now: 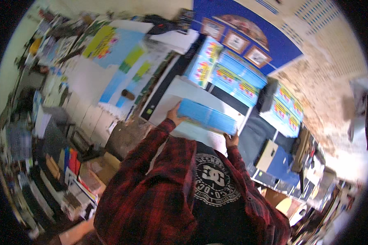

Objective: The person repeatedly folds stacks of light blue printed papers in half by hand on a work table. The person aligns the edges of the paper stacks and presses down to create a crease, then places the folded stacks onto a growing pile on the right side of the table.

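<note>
Between my two hands is a long stack of thin blue booklets (pixel 206 116), its layered edges facing up, over a pale board on the worktable. My left hand (pixel 175 114) grips the stack's left end, fingers bent around it. At the opposite end my right hand (pixel 232 141) closes on the near right corner. Just beyond lie stacked blue booklets (pixel 238 81) with yellow and pink print. A similar upright pile (pixel 204 61) stands to their left, and another printed pile (pixel 284 108) sits to the right.
Printed blue and yellow sheets (pixel 124 49) cover a table at left, with a brown cylinder (pixel 128 94) on them. Framed pictures (pixel 235 42) hang on a blue board behind. A blue and cream folder (pixel 276 159) lies at right. Boxes and files (pixel 71 161) crowd the lower left.
</note>
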Motion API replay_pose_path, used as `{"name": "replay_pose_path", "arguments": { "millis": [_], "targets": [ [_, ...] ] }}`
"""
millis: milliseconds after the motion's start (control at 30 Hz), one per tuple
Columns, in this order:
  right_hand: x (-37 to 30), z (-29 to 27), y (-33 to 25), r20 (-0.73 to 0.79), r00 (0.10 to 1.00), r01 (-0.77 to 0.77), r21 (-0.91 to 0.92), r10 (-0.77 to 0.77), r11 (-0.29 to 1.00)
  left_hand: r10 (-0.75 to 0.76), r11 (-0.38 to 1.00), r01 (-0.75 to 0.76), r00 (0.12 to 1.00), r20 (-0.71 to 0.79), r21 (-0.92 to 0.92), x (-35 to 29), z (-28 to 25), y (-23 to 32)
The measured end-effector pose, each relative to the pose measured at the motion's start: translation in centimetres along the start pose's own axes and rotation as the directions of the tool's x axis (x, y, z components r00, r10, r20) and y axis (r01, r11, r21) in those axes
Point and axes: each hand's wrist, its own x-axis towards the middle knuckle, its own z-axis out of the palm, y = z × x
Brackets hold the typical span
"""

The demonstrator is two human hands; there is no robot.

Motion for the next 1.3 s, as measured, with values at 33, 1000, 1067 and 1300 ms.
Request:
{"name": "replay_pose_path", "arguments": {
  "millis": [33,1000,1067,1300],
  "targets": [
    [0.5,-0.4,0.5,-0.036,0.998,-0.047,-0.014,0.047,0.999,0.024,0.999,-0.025,1.000,-0.004,-0.032,0.8,-0.5,0.2],
    [1.5,-4.8,-11.4,0.519,0.855,0.256,-0.417,-0.002,0.872,0.259,0.700,-0.468,0.870,0.418,0.540,-1.8,3.3,11.6],
    [4.1,-3.7,-11.2,0.567,0.819,0.197,-0.424,0.089,0.884,0.234,0.687,-0.463,0.871,0.433,0.560,-2.0,3.7,11.6],
    [9.7,-1.3,-9.6,0.753,0.632,0.257,-0.427,0.183,0.867,0.326,0.669,-0.471,0.881,0.342,0.575,-2.7,4.5,9.0]
  ]
}}
